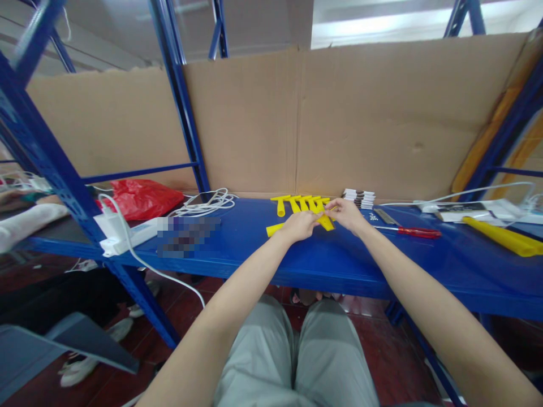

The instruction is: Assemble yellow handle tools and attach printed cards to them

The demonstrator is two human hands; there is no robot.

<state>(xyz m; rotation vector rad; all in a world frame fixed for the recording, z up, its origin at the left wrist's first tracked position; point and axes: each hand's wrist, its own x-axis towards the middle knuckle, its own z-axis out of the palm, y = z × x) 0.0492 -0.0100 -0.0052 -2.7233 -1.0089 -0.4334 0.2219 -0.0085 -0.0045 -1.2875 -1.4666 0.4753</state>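
And here at the blue, metal-looking desk [250, 232], the left hand [301, 225] and right hand [347, 215] work close together at a tapered yellow plastic-looking piece [326, 222], right end of a tight row of yellow T-shaped pieces [295, 204]. Fingers curled, tips nearly meeting, but whether either grip pinches anything, I cannot tell! Best played, I'd say, one hand steadying, the other making small moves, sparing the neighbours. A brown cardboard panel [365, 118] walls the back; a red-handled screwdriver [419, 232] limits the right; roomier desk leftward, mind the front edge.
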